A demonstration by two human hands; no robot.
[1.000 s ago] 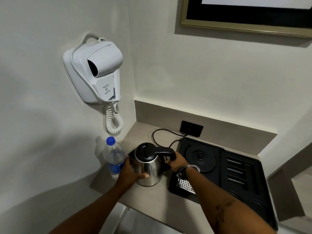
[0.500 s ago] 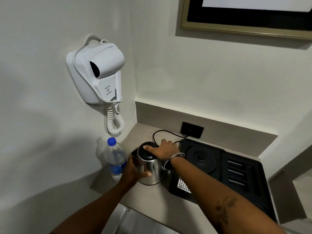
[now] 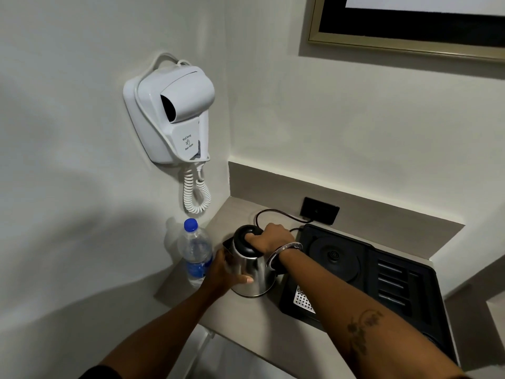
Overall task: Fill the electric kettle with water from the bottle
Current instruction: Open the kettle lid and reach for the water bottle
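Note:
A steel electric kettle point(image 3: 252, 280) with a black lid point(image 3: 243, 237) stands on the beige counter point(image 3: 259, 324), off its base. My left hand point(image 3: 226, 272) wraps around the kettle's body from the left. My right hand point(image 3: 269, 239) lies on top, fingers curled over the black lid and top of the handle. The lid looks closed. A clear plastic water bottle point(image 3: 195, 251) with a blue cap and blue label stands upright just left of the kettle, against the wall, cap on.
A black tray point(image 3: 404, 291) to the right holds the round kettle base point(image 3: 334, 258), with its cord running to a black wall socket point(image 3: 319, 210). A white wall-hung hair dryer point(image 3: 172, 113) with coiled cord hangs above the bottle. A framed picture point(image 3: 410, 28) is at upper right.
My right hand left the kettle's handle and came up onto the lid, then curled its fingers down over it. My left hand stayed on the kettle body.

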